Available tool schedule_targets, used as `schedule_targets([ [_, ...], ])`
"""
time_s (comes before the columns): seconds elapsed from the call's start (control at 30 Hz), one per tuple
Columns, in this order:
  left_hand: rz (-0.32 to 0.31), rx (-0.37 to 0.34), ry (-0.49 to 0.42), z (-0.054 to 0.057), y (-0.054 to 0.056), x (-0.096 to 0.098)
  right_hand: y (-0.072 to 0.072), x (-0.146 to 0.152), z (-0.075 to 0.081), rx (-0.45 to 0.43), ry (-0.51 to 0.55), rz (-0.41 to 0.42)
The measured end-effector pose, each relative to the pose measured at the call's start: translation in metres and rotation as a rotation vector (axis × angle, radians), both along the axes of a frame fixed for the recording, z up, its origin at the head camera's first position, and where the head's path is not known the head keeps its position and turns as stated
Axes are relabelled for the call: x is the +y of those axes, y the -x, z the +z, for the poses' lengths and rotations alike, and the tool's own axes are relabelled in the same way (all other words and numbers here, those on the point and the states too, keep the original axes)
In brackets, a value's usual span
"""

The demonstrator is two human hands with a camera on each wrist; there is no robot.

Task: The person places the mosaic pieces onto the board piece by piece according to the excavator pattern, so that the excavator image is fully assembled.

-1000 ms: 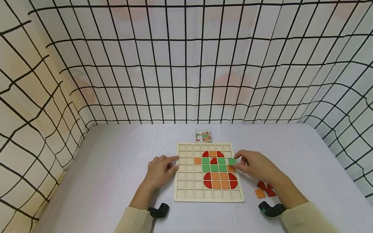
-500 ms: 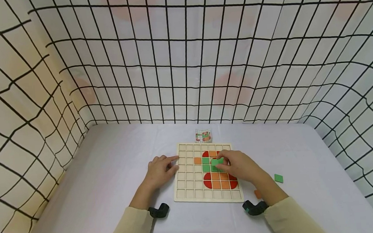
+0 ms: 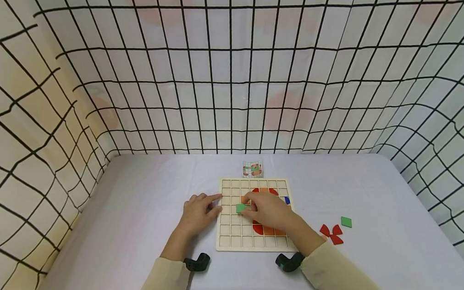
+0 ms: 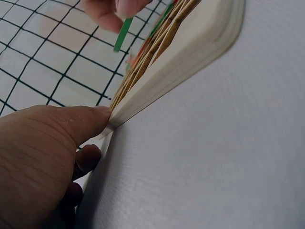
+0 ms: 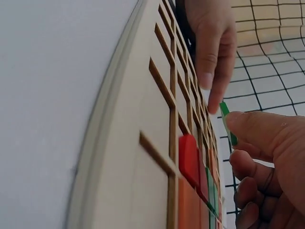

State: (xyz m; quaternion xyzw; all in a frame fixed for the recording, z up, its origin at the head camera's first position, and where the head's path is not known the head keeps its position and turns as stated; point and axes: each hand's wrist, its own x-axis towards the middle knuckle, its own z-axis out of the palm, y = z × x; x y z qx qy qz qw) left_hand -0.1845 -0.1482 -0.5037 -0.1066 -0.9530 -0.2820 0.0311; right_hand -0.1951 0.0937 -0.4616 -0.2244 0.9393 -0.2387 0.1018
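Note:
A wooden grid board (image 3: 230,243) lies on the table, with red, orange and green pieces set in its squares. My right hand (image 3: 270,211) reaches over the board from the right and pinches a green square tile (image 3: 240,208) between thumb and fingers, above the left-middle squares. In the right wrist view this green tile (image 5: 228,123) stands on edge, raised off the grid. At the board's left edge rests my left hand (image 3: 198,216), its index finger and thumb touching the rim. A small blue piece (image 3: 287,200) shows near the right side; my right hand hides part of the pattern.
Behind the board stands a small picture card (image 3: 252,169) with a coloured grid pattern. Right of the board lie several red quarter-round pieces (image 3: 337,239) and a loose green tile (image 3: 346,222). Black wire mesh (image 3: 227,90) encloses the table's back and sides.
My right hand has moved left across the board with a green tile, from its right edge to the left-middle squares. The loose green tile and red pieces at right have come into view. My left hand has stayed still.

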Motion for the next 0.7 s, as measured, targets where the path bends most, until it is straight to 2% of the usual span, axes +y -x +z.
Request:
schedule_targets([
  [0.17, -0.009, -0.001, -0.004, 0.0, 0.0, -0.002, 0.006, -0.014, -0.006, -0.001, -0.009, -0.002],
  [0.43, -0.003, -0.016, 0.003, -0.001, 0.002, -0.001, 0.016, -0.02, -0.012, 0.062, -0.091, -0.034],
  [0.7, 0.0, -0.01, 0.002, -0.002, 0.002, -0.001, 0.026, -0.021, -0.015, 0.035, -0.09, -0.068],
])
